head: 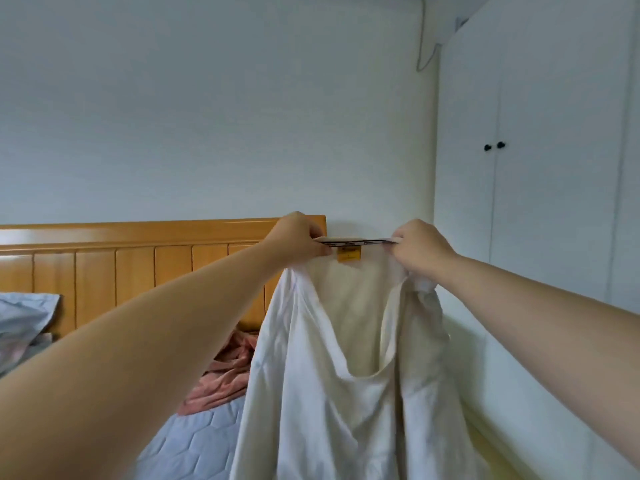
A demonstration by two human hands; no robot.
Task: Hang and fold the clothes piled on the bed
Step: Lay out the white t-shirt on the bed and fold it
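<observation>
Over the bed (pixel 194 441), we pinch the shirt's (pixel 346 393) collar taut between left hand (pixel 298 239) and right hand (pixel 420 249), fingers closed, body hanging straight below.

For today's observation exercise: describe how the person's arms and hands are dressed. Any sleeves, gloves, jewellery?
Both forearms are bare as far as the frame shows, with no sleeves in view. The left hand and right hand wear no gloves; no rings, watch or bracelets are visible.

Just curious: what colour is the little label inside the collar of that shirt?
Yellow-orange, seen in the head view: the label sits just under the white shirt's collar.
</observation>
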